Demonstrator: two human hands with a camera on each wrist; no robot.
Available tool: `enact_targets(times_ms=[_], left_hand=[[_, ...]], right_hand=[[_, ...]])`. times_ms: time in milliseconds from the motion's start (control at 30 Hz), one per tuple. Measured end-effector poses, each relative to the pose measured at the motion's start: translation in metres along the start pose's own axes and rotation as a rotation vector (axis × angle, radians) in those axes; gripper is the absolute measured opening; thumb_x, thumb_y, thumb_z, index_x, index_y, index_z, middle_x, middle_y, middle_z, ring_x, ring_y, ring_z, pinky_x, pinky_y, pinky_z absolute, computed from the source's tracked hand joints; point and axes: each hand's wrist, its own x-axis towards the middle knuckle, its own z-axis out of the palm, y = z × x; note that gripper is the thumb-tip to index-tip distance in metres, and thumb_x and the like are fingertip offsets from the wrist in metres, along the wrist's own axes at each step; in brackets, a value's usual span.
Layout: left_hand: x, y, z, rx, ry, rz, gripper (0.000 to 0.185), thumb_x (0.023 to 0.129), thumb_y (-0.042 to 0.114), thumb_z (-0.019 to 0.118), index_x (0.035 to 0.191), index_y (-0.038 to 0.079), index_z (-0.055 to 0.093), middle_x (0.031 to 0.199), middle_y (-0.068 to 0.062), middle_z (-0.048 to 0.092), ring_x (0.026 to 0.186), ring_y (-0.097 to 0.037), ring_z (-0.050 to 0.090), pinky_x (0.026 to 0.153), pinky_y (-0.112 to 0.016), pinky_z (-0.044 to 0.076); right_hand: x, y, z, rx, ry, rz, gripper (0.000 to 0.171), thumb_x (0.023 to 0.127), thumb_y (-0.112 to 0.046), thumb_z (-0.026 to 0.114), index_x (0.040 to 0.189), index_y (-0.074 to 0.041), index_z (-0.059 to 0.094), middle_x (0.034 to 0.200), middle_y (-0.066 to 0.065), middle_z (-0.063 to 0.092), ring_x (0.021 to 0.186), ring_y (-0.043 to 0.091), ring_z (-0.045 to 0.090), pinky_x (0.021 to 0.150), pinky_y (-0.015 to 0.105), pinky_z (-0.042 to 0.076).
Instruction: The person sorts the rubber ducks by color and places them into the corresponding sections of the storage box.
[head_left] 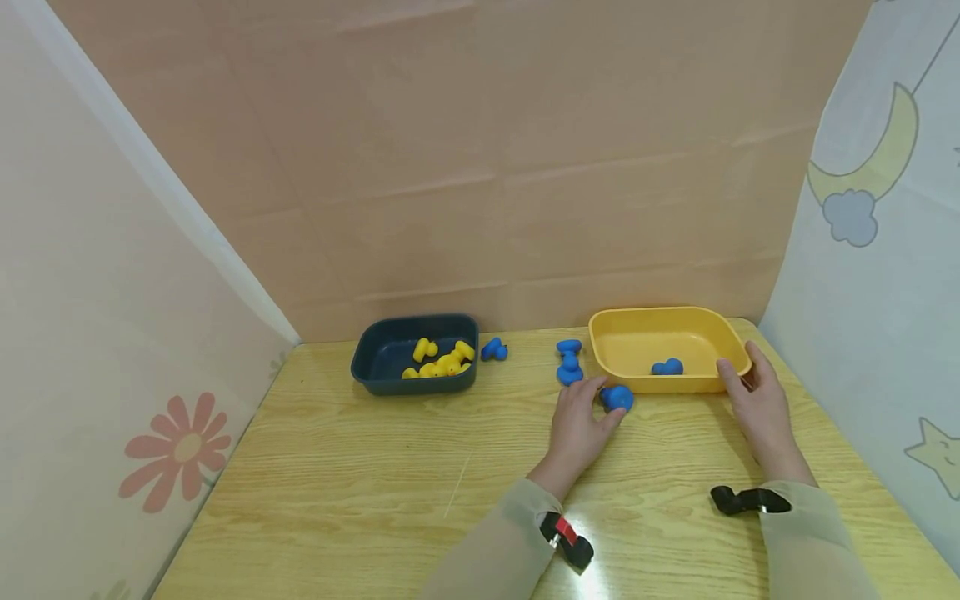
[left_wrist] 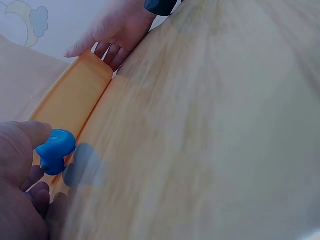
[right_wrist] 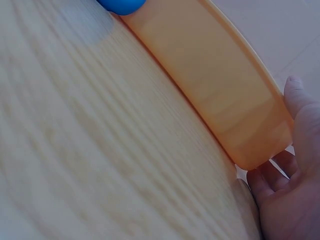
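Observation:
My left hand (head_left: 600,406) pinches a small blue piece (head_left: 618,397) just in front of the yellow tray (head_left: 633,323). In the left wrist view the blue piece (left_wrist: 55,150) sits between the thumb and fingertips, a little off the table beside the tray wall (left_wrist: 75,100). My right hand (head_left: 750,379) rests with relaxed fingers against the tray's near right corner; the right wrist view shows that hand (right_wrist: 287,190) touching the tray's corner (right_wrist: 250,145). One blue piece (head_left: 667,367) lies inside the tray.
A dark blue tray (head_left: 375,371) holding several yellow pieces (head_left: 442,360) stands at the back left. Loose blue pieces lie beside it (head_left: 493,350) and left of the yellow tray (head_left: 569,362). Paper walls close off the wooden table (head_left: 360,483) at the back and sides.

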Motion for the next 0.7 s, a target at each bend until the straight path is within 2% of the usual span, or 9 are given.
enact_targets(times_ms=[100, 133, 233, 500, 700], left_hand=[[0.0007, -0.0011, 0.0015, 0.012, 0.003, -0.002, 0.048, 0.102, 0.032, 0.084, 0.146, 0.019, 0.070, 0.141, 0.003, 0.068, 0.131, -0.016, 0.060, 0.110, -0.030, 0.051], [0.0012, -0.0016, 0.0022, 0.020, 0.003, -0.001, 0.048, 0.102, 0.032, 0.084, 0.146, 0.019, 0.070, 0.141, 0.003, 0.068, 0.131, -0.016, 0.060, 0.110, -0.031, 0.051], [0.0021, -0.0029, 0.0041, 0.046, 0.003, -0.004, 0.048, 0.102, 0.033, 0.084, 0.146, 0.019, 0.070, 0.141, 0.003, 0.068, 0.131, -0.016, 0.060, 0.110, -0.031, 0.052], [0.0025, -0.0025, 0.0057, 0.085, 0.007, -0.015, 0.044, 0.102, 0.034, 0.083, 0.142, 0.020, 0.071, 0.137, 0.005, 0.068, 0.128, -0.015, 0.059, 0.107, -0.030, 0.052], [0.0020, -0.0017, 0.0067, 0.120, 0.024, 0.002, 0.040, 0.102, 0.031, 0.084, 0.139, 0.019, 0.072, 0.137, 0.004, 0.069, 0.128, -0.016, 0.059, 0.107, -0.029, 0.051]], right_hand=[[0.0002, 0.0001, 0.0001, 0.005, -0.001, -0.002, 0.091, 0.116, -0.053, 0.050, 0.178, -0.013, -0.002, 0.181, 0.025, 0.007, 0.162, 0.053, 0.019, 0.109, 0.000, 0.026], [0.0005, 0.0000, 0.0003, 0.005, 0.000, -0.002, 0.091, 0.115, -0.053, 0.051, 0.178, -0.013, -0.002, 0.181, 0.025, 0.007, 0.162, 0.053, 0.019, 0.103, -0.003, 0.026], [0.0015, 0.0010, 0.0003, 0.007, -0.001, -0.001, 0.091, 0.115, -0.053, 0.050, 0.178, -0.013, -0.002, 0.181, 0.025, 0.007, 0.162, 0.053, 0.018, 0.100, -0.004, 0.026], [0.0016, -0.0001, 0.0002, -0.004, -0.004, 0.008, 0.089, 0.116, -0.052, 0.050, 0.179, -0.014, -0.002, 0.181, 0.025, 0.008, 0.162, 0.052, 0.019, 0.114, 0.005, 0.025], [0.0008, -0.0020, 0.0003, 0.007, -0.005, 0.012, 0.089, 0.116, -0.051, 0.050, 0.178, -0.014, -0.002, 0.181, 0.025, 0.008, 0.162, 0.052, 0.019, 0.103, -0.004, 0.023]])
